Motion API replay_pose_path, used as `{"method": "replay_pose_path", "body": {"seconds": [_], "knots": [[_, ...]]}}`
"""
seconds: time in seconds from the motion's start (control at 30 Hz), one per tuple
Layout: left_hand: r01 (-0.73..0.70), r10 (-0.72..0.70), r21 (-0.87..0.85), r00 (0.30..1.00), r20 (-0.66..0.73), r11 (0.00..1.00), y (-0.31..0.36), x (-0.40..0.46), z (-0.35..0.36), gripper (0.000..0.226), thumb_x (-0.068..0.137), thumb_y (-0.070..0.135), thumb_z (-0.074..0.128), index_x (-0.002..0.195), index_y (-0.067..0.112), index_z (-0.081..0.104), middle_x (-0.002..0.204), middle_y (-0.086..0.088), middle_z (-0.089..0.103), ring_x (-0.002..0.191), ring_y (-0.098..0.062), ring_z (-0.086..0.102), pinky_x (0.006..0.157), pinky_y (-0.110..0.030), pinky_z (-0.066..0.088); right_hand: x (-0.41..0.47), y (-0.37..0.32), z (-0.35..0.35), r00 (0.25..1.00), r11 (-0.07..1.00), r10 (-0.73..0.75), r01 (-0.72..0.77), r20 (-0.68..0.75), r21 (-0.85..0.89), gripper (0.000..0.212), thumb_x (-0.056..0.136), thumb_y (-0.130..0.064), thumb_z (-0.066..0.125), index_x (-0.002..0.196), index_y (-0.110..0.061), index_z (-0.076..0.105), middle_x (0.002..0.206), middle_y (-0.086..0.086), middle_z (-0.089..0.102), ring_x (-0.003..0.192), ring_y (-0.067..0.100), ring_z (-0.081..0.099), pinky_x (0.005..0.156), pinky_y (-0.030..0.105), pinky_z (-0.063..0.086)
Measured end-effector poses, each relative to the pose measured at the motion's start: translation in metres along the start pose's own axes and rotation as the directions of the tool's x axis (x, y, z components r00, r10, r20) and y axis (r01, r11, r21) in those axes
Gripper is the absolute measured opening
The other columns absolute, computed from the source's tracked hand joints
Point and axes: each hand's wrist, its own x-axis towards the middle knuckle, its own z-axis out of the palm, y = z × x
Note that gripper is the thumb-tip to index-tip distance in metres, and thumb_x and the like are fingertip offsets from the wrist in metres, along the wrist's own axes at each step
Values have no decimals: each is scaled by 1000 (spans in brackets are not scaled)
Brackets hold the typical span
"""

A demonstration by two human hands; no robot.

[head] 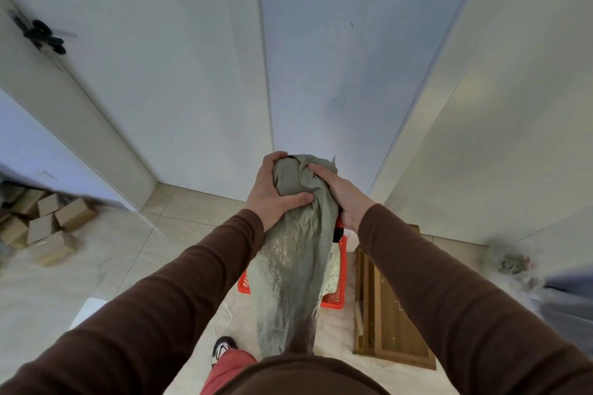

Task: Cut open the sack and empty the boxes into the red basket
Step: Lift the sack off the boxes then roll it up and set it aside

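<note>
A grey-green woven sack (pixel 293 266) hangs long and limp in front of me, raised to chest height. My left hand (pixel 272 192) grips its bunched top from the left, thumb across the cloth. My right hand (pixel 340 196) grips the same bunch from the right, and a red-and-black tool handle (pixel 337 229) shows under its palm. A thin pale blade tip pokes up behind the sack top. The red basket (pixel 337 297) sits on the floor below, mostly hidden by the sack. No boxes are visible in the basket.
A pile of small cardboard boxes (pixel 41 224) lies on the floor at the far left. A wooden frame (pixel 391 308) lies flat to the right of the basket. White doors and walls stand close ahead. My shoe (pixel 223 348) is near the sack's bottom.
</note>
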Motion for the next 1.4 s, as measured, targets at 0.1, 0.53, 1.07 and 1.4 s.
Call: {"method": "replay_pose_path", "body": {"seconds": [0.1,0.53,1.07,1.4], "knots": [[65,-65,-9,998,5,998,0,7,-4,82,57,44,94,124,44,46,119,8,62,108,-12,65,97,-38,56,-4,-2,-4,987,961,-149,131,-54,-243,68,84,-64,77,132,-18,66,119,11,78,101,26,76,91,47,63],[350,-353,-136,936,2,927,15,35,-17,95,54,57,91,128,27,39,115,-1,64,95,-18,70,69,-28,57,-6,5,-17,914,856,-386,404,123,-323,141,59,-57,96,167,-34,9,156,4,46,138,23,56,110,38,52],[32,-31,-21,999,35,999,-2,3,-2,131,51,49,97,148,60,10,152,10,34,136,-12,47,110,-35,44,1,-2,-5,999,1000,-9,8,-44,-20,61,77,-53,87,116,-7,78,104,16,82,89,32,81,65,36,65],[99,-104,-50,989,-104,994,-10,6,-24,91,64,30,94,137,44,40,120,14,55,108,-10,60,91,-28,51,-6,8,-13,930,881,-273,139,-246,-453,98,81,-91,50,129,-5,60,102,9,59,58,13,39,52,29,38]]}}
